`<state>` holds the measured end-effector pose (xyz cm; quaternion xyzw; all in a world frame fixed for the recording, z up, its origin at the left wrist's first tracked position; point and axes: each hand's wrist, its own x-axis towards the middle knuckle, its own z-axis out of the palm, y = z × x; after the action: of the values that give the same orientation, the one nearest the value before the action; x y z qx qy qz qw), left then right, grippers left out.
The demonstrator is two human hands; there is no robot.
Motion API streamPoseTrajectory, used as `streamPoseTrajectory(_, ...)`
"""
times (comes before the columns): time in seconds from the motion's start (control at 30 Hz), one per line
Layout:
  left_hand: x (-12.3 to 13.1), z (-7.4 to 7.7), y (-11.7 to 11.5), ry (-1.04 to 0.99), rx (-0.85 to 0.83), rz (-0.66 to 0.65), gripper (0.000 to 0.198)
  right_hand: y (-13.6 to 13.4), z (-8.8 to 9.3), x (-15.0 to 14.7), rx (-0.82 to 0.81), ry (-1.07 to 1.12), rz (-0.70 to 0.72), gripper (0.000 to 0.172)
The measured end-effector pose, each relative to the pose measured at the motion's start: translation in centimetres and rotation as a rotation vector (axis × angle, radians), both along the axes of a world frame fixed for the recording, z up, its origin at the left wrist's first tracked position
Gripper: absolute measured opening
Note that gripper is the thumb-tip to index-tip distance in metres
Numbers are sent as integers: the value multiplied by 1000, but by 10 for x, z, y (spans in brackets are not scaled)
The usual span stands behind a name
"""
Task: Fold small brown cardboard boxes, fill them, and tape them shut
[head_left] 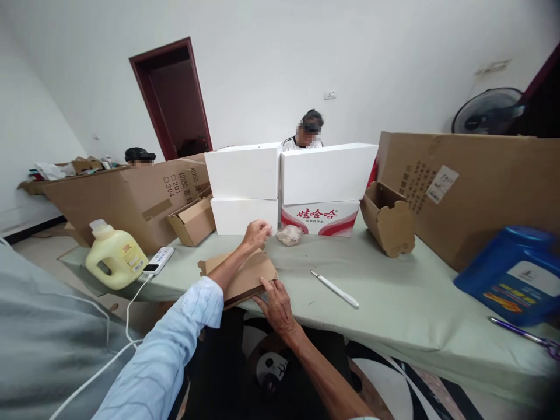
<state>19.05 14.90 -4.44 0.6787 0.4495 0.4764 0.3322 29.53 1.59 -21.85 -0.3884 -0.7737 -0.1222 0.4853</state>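
A small brown cardboard box (245, 280) lies at the table's front edge, partly hidden under my left forearm. My right hand (277, 306) grips its near right corner, thumb at the lower edge and fingers on top. Above the far side of the box is my left hand (257, 234), its fingers pinched together; whatever is in them is too small to make out. Just right of those fingers, a crumpled lump of clear plastic (289, 235) rests on the cloth. A white pen-like craft knife (335, 289) lies to the right of the box.
White boxes (242, 175) and a red-printed box (321, 219) are stacked behind. Open cardboard boxes (192, 220) stand either side, before large cartons (472, 192). A yellow jug (116, 256), power strip (159, 261), blue bottle (511, 274) and pen (520, 332) surround the work area. Two people sit beyond.
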Motion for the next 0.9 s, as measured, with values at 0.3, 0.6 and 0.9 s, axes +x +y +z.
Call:
streamPoseTrajectory(0.3, 68, -7, 63, 495, 128, 22, 18, 3, -15, -5, -18, -14, -23, 52)
streamPoseTrajectory(0.6, 92, -36, 90, 798, 214, 54, 19, 8, -32, -18, -23, 25, -13, 39)
streamPoseTrajectory(0.9, 128, -75, 107, 1012, 291, -31, 38, 11, -35, -9, 29, 25, -73, 24)
